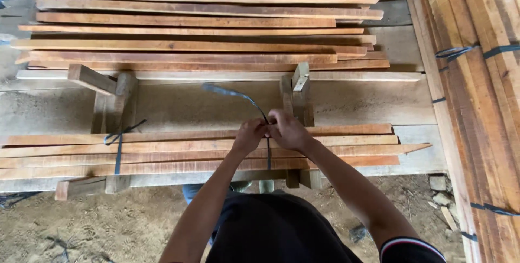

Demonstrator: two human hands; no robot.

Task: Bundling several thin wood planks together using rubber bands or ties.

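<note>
Timber everywhere, biggest first. Loose stack of reddish planks (200,24) lies well beyond the fingers, long axes running left to right across the view. Tied packs of lumber (482,95) sit far off to the right of the fingers, running away from the person and crossed by dark bands.

Bundle of slats (179,154) lies directly under both hands, long axis left to right, resting on two wooden cradle frames; right-hand frame (297,100) stands just beyond the fingers, left-hand frame (111,106) well off to the left. Dirt floor (108,225) shows below the bundle, on the near side of the fingers.

Left tie (117,152) already wraps the bundle well to the left of the fingers, its ends knotted on top.

Dark strap (238,96) is what the hands work on. It crosses the slats at right angles, hanging down the near face just below the fingers, while its free tail rises from the fingers and trails away up and to the left.

Left hand (249,135) and right hand (288,130) meet on top of the bundle, touching each other. Fingers of both are curled tight, pinching the strap where it crosses itself. Neither hand is nearer; the strap runs between them.
</note>
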